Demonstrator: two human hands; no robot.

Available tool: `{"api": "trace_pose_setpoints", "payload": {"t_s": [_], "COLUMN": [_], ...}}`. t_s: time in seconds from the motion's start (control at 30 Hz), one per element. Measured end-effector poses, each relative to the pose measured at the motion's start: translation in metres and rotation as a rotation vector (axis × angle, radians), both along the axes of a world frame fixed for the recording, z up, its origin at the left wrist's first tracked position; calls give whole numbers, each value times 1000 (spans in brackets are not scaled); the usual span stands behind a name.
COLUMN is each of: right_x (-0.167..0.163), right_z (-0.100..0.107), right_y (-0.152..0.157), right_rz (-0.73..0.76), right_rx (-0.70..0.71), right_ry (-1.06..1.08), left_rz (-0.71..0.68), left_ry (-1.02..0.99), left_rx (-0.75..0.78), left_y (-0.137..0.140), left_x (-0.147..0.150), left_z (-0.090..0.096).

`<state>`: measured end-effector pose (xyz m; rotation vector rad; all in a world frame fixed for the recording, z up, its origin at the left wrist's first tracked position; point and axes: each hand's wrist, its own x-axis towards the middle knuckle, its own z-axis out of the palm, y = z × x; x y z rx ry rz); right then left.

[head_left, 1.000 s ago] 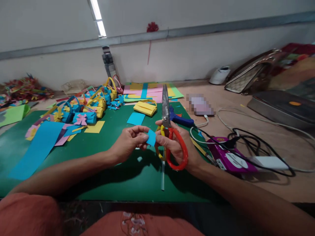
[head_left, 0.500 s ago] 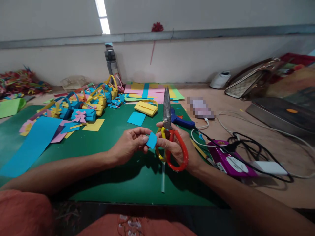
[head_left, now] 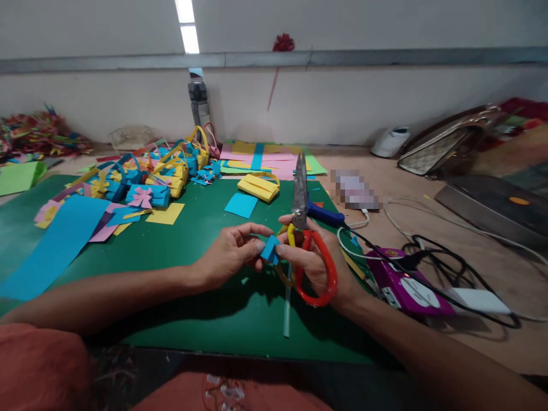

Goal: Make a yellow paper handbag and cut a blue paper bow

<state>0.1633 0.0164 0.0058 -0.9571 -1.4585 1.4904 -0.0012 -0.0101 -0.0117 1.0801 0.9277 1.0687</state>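
Note:
Between the fingertips of both hands is a small blue paper piece (head_left: 270, 249) with a fold across it. My left hand (head_left: 233, 251) pinches its left edge. My right hand (head_left: 314, 260) pinches the other edge with the thumb, while scissors (head_left: 300, 200) with red and yellow handles hang on the same hand, blades together and pointing away. Beyond the hands lie a blue paper square (head_left: 241, 205) and a yellow paper handbag (head_left: 258, 187). A blue glue gun (head_left: 325, 214) lies behind the scissors, and a clear glue stick (head_left: 287, 311) is beneath them.
Several small paper handbags (head_left: 148, 195) crowd the left of the green mat (head_left: 171, 325), beside a long blue paper strip (head_left: 55, 245). Stacked coloured sheets (head_left: 278, 162) lie at the back. On the right are a purple box (head_left: 411, 285), tangled cables (head_left: 466, 285) and a phone (head_left: 357, 191).
The small blue piece was flat and now shows a fold. Both hands and the scissors appear slightly further right in view, as does the whole scene.

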Motion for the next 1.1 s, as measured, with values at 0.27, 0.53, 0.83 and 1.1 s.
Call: {"api": "trace_pose_setpoints", "payload": {"t_s": [0.27, 0.53, 0.83, 1.1], "right_x": [-1, -1, -2, -1], "right_z": [1, 0, -6, -8], "right_y": [-1, 2, -3, -1], "right_rz": [-121, -146, -17, 29], "right_rx": [46, 96, 93, 92], "right_ry": [-26, -60, -122, 6], "left_rz": [-139, -6, 43, 159], "left_ry": [164, -125, -175, -100], "left_rx": [144, -121, -137, -73], "left_y": [-6, 11, 10, 11], "left_x": [-3, -6, -4, -4], "left_z": [6, -11, -5, -1]}}
